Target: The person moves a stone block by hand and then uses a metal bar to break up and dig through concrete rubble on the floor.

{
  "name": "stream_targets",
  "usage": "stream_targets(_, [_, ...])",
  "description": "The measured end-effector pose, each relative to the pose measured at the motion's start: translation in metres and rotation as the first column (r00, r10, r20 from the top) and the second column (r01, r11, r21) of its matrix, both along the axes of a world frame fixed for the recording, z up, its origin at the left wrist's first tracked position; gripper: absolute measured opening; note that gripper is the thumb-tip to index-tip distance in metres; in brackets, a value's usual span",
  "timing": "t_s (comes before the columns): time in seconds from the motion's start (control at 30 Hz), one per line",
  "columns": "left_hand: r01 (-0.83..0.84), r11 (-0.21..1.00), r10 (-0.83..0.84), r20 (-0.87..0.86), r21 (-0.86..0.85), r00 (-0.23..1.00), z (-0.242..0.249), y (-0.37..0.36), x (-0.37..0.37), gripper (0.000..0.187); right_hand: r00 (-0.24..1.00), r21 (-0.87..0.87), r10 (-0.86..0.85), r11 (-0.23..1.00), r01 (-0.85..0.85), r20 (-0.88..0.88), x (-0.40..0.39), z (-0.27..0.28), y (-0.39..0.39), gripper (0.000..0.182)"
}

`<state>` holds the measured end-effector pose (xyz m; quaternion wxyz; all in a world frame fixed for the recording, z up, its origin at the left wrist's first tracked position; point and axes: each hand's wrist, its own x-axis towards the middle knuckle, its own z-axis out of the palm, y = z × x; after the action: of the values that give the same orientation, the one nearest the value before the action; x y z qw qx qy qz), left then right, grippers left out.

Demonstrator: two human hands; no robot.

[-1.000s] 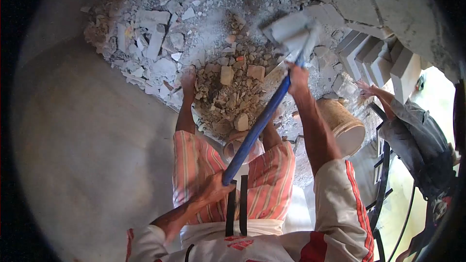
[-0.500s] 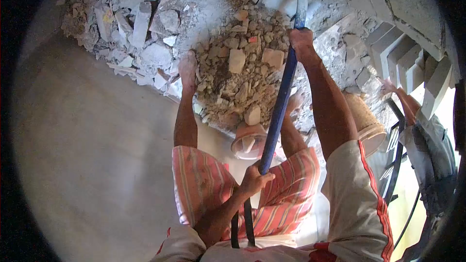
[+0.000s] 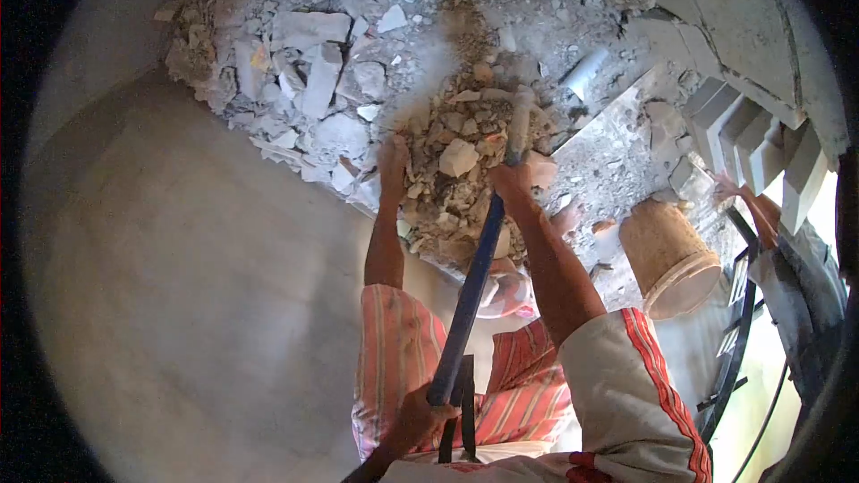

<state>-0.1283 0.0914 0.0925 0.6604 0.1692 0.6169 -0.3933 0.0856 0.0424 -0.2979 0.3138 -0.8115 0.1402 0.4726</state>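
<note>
My right hand [image 3: 512, 181] is wrapped round the upper shaft of a long blue-handled hoe [image 3: 474, 282]. Lower down, near my waist, my left hand [image 3: 420, 413] is closed on the butt end of the same shaft. The hoe's greyish far end reaches into a heap of broken rubble [image 3: 458, 157], which hides its blade. That heap lies between my bare feet, the left foot [image 3: 392, 165] at its edge. Just below the heap, a small whitish bucket [image 3: 506, 291] is partly hidden behind the shaft and my right forearm.
A tan bucket [image 3: 667, 250] lies tipped to the right. Beyond it, another person's arm [image 3: 756, 210] reaches towards stacked pale slabs [image 3: 743, 139]. Broken concrete pieces [image 3: 309, 31] spread across the upper left, beside a smooth grey floor [image 3: 197, 286]. A short pale tube-like piece [image 3: 586, 73] lies among the debris.
Both hands have drawn the hoe back towards my body, its far end moving from the upper debris into the heap. The view has shifted, showing more debris ahead.
</note>
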Motion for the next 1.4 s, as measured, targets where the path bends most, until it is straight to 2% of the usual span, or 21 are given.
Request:
stream_targets(0.07, [0.11, 0.994, -0.11, 0.039, -0.001, 0.993, 0.003, 0.007, -0.003, 0.021, 0.961, 0.247, -0.163, 0.944, 0.218, -0.225, -0.002, -0.004, -0.02, 0.02])
stream_targets(0.1, [0.118, 0.992, -0.118, 0.011, -0.054, 0.993, 0.001, 0.01, 0.002, 0.022, 0.97, -0.01, -0.201, 0.979, 0.202, -0.14, 0.007, 0.012, 0.0, 0.017])
stream_targets(0.17, [0.112, 0.987, -0.12, -0.067, -0.117, 0.99, 0.003, 0.014, 0.018, 0.023, 0.949, 0.106, -0.216, 0.964, 0.246, -0.23, 0.014, -0.03, -0.011, 0.012])
stream_targets(0.23, [0.056, 0.99, -0.064, -0.062, -0.131, 0.996, -0.004, 0.03, 0.045, 0.024, 0.908, 0.198, -0.258, 0.922, 0.333, -0.33, -0.002, -0.025, -0.018, 0.014])
stream_targets(0.37, [-0.006, 0.99, 0.0, -0.042, -0.141, 0.999, 0.005, 0.002, 0.013, 0.023, 0.999, 0.019, 0.047, 0.999, -0.046, -0.006, 0.008, 0.019, 0.004, 0.013])
stream_targets(0.47, [0.202, 0.978, -0.201, 0.012, -0.051, 0.979, 0.027, -0.005, 0.011, 0.022, 0.89, -0.011, 0.437, 0.897, -0.442, -0.132, -0.009, -0.032, -0.024, 0.013])
stream_targets(0.57, [0.089, 0.995, -0.088, 0.022, -0.046, 0.996, 0.037, 0.018, 0.053, 0.024, 0.976, 0.054, 0.153, 0.988, -0.147, -0.156, 0.012, 0.012, -0.019, 0.017])
stream_targets(0.7, [0.199, 0.979, -0.201, 0.042, 0.051, 0.979, 0.039, -0.003, 0.03, 0.025, 0.979, 0.203, -0.099, 0.97, 0.135, -0.176, 0.007, 0.038, -0.024, 0.022])
stream_targets(0.8, [0.157, 0.986, -0.163, 0.115, 0.059, 0.98, 0.025, -0.008, 0.029, 0.026, 0.993, 0.205, -0.098, 0.973, 0.108, -0.059, 0.016, 0.019, -0.012, 0.027])
stream_targets(0.87, [-0.014, 1.0, 0.014, 0.011, -0.015, 1.0, 0.022, -0.003, 0.063, 0.026, 0.996, 0.182, -0.066, 0.98, 0.076, -0.061, 0.028, 0.024, -0.006, 0.028])
stream_targets(0.9, [0.063, 0.994, -0.056, 0.077, -0.092, 0.996, 0.015, -0.004, 0.066, 0.028, 0.988, 0.141, 0.145, 0.98, -0.137, -0.047, 0.046, 0.035, -0.001, 0.021])
stream_targets(0.93, [0.041, 0.994, -0.035, 0.059, -0.099, 0.998, 0.014, -0.004, 0.075, 0.028, 0.892, 0.198, 0.45, 0.872, -0.448, 0.041, 0.045, 0.015, -0.013, 0.015])
stream_targets(1.0, [0.036, 0.989, -0.02, 0.116, -0.143, 0.993, 0.014, -0.004, 0.096, 0.029, 0.466, 0.166, 0.8, 0.436, -0.884, 0.379, 0.044, -0.022, -0.036, 0.01])
stream_targets(1.03, [0.029, 0.987, -0.007, 0.137, -0.16, 0.991, 0.014, -0.012, 0.089, 0.031, 0.828, 0.434, 0.523, 0.711, -0.554, 0.201, 0.039, -0.035, -0.045, 0.011])
stream_targets(1.07, [0.003, 0.988, 0.019, 0.145, -0.152, 0.989, 0.015, -0.013, 0.092, 0.031, 0.985, 0.576, 0.156, 0.813, -0.084, -0.077, 0.042, -0.05, -0.05, 0.012])
stream_targets(1.13, [-0.027, 0.988, 0.043, 0.105, -0.151, 0.994, 0.023, -0.009, 0.094, 0.032, 0.845, 0.437, 0.443, 0.723, -0.534, 0.299, 0.053, -0.037, -0.043, 0.009])
stream_targets(1.17, [-0.041, 0.987, 0.057, 0.099, -0.155, 0.993, 0.025, -0.01, 0.086, 0.032, 0.972, 0.313, 0.224, 0.93, -0.191, -0.073, 0.057, -0.024, -0.033, 0.011])
stream_targets(1.2, [-0.11, 0.981, 0.133, 0.141, -0.157, 0.981, 0.025, -0.012, 0.074, 0.032, 0.922, 0.049, -0.104, 0.99, 0.131, -0.374, 0.063, -0.011, -0.019, 0.014])
stream_targets(1.33, [-0.197, 0.951, 0.234, 0.139, -0.24, 0.962, 0.011, -0.004, 0.085, 0.036, 0.93, -0.043, -0.039, 0.999, 0.024, -0.365, 0.068, -0.016, -0.017, 0.016])
stream_targets(1.37, [-0.194, 0.952, 0.231, 0.138, -0.236, 0.963, 0.005, 0.001, 0.097, 0.036, 0.921, 0.082, -0.014, 0.995, 0.05, -0.39, 0.078, -0.01, -0.007, 0.016])
stream_targets(1.4, [-0.155, 0.956, 0.196, 0.15, -0.249, 0.969, 0.002, 0.003, 0.112, 0.039, 0.912, 0.402, 0.085, 0.911, 0.092, -0.401, 0.082, -0.027, -0.022, 0.018])
